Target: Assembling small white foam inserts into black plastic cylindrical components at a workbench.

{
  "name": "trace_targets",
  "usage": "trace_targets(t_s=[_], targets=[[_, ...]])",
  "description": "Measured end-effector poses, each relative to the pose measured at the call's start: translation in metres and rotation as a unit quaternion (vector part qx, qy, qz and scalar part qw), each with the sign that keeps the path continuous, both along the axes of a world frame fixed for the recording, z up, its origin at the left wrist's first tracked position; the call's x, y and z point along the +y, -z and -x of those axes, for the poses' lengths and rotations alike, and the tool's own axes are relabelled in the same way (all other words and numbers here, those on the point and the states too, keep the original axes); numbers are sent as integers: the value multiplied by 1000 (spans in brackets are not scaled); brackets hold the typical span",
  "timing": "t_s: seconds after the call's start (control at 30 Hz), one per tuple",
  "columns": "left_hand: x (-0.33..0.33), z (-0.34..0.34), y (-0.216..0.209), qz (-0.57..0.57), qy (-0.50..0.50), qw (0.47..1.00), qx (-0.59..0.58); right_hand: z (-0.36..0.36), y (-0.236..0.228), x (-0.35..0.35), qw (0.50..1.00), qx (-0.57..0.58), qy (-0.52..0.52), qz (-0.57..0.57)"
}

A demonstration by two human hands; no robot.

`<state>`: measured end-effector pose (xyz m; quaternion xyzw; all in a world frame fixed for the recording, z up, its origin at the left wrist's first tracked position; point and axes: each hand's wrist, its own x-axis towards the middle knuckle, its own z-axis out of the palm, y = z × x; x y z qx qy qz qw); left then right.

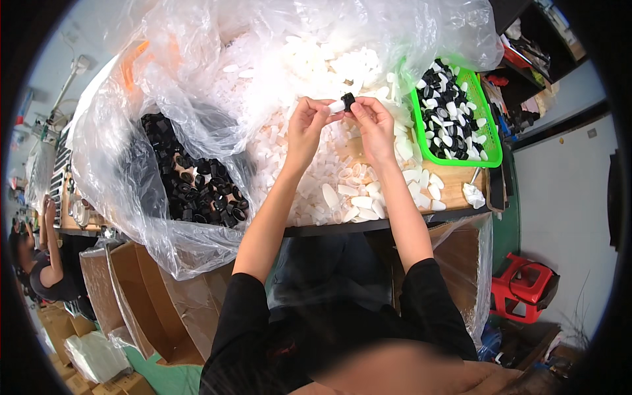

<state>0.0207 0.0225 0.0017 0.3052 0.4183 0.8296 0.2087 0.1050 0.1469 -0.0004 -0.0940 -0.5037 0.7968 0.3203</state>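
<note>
Above the middle of the table, both my hands meet at chest height. My left hand [307, 125] pinches a small white plastic piece [336, 106] between thumb and fingertips. My right hand [372, 125] grips a small black plastic cap [347, 101], which touches the end of the white piece. Whether the two are joined, I cannot tell. Below my hands spreads a heap of white and translucent plastic pieces [309, 178], some of them oval. To the left, black caps [197, 191] lie inside a clear plastic bag [118, 164].
A green basket [492, 157] of mixed black and white pieces stands at the right. Open cardboard boxes [155, 296] sit below the table edge. A red stool [525, 289] is on the floor at right. Another person [49, 263] works at the far left.
</note>
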Motion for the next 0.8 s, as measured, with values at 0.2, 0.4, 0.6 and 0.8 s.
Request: trace_targets(t_s=[0.2, 0.4, 0.6, 0.8], targets=[[-4, 2, -8, 51, 26, 997, -53, -1, -2, -5, 1000, -8, -8, -8], [-4, 5, 1, 121, -33, 991, 53, -1, -2, -5, 992, -61, -1, -109], [-3, 2, -1, 67, -9, 998, -1, 1, 2, -2, 998, -43, 2, -53], [-6, 2, -3, 70, -7, 998, -3, -1, -2, -4, 996, -58, -6, -69]])
